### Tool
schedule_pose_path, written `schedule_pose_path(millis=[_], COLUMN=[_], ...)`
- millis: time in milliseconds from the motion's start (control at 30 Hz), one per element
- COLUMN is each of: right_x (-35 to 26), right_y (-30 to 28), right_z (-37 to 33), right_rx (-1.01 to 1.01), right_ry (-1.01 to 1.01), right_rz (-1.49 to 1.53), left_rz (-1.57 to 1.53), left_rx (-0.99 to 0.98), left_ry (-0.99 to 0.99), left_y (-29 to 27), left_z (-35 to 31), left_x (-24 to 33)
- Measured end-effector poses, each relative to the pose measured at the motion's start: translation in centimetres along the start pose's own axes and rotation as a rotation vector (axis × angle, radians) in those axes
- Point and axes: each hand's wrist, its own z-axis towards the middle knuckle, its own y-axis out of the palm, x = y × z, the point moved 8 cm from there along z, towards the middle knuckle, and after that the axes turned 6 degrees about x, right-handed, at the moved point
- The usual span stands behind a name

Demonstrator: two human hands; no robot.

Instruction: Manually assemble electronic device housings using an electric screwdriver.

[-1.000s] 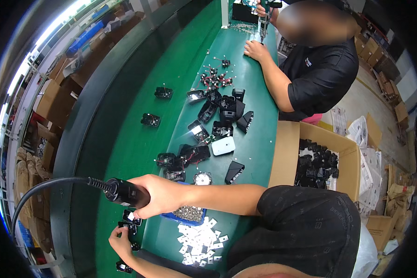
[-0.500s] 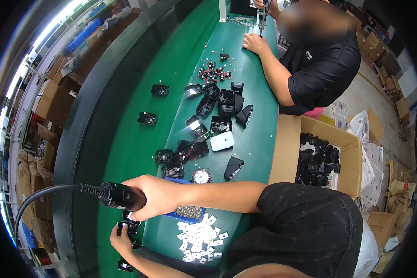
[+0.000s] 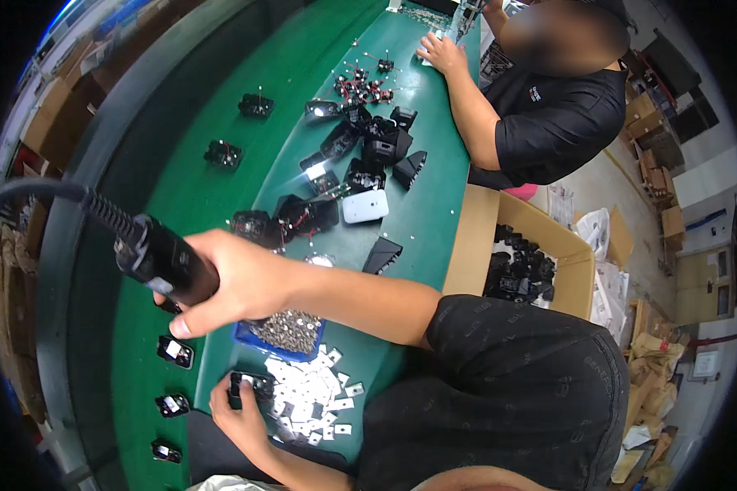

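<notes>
My right hand [image 3: 241, 278] is wrapped round a black corded electric screwdriver [image 3: 165, 260], held above the left edge of the table. The tool's tip is hidden below the hand. Lower down, my left hand [image 3: 239, 413] grips a small black plastic housing [image 3: 258, 383], its thumb lying over the part. That housing is beside a heap of small white plates [image 3: 313, 399], each with a dark spot or hole. Under my right forearm sits a blue tray [image 3: 305, 357] of small metal screws [image 3: 285, 332], partly covered by the arm.
Several black housings, one of them here [image 3: 172, 404], sit on the green conveyor belt [image 3: 196, 204] at left. Black shells [image 3: 385, 147], wired parts [image 3: 360, 86] and a white cover [image 3: 365, 206] lie farther up the table. A co-worker [image 3: 549, 123] works beyond a cardboard box [image 3: 581, 286].
The whole view has shifted. My left hand has moved from the housings on the belt to beside the white plates, holding a housing. My right hand still grips the screwdriver.
</notes>
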Motion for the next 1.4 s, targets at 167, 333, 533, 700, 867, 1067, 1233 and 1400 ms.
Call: schedule_pose_path(millis=[167, 333, 533, 700, 867, 1067, 1233, 1400], right_x=[0.0, -0.8, -3.2, -3.5, -3.6, -1.1, -2.5, -1.7], right_y=[0.7, 0.5, 0.5, 0.1, 0.2, -1.9, -5.1, -7.8], right_z=[-0.6, -1.5, -2.2, -1.8, -1.3, -1.7, -1.3, -1.4], right_rx=[0.023, 0.064, 0.180, 0.212, 0.219, -0.104, -0.140, 0.131], right_ry=[0.053, 0.061, 0.112, 0.037, 0.022, -0.021, 0.129, 0.057], right_rz=[0.033, 0.034, 0.060, 0.064, 0.023, 0.291, 0.291, 0.108], left_rz=[-0.041, -0.295, -0.111, 0.048, 0.054, -0.035, 0.028, -0.033], left_rx=[0.133, 0.187, 0.116, 0.150, 0.166, 0.302, 0.406, 0.452], left_ry=[-0.006, -0.070, 0.310, 0.387, 0.373, 0.477, 0.431, 0.487], left_y=[-0.1, -0.3, -0.3, 2.3, 3.4, 3.4, 4.2, 4.7], left_z=[-1.3, -1.8, -0.3, 0.6, 1.6, 0.8, -0.3, -1.0], left_x=[-0.2, 0.2, 9.9, 12.4, 11.7, 10.8, 11.2, 11.0])
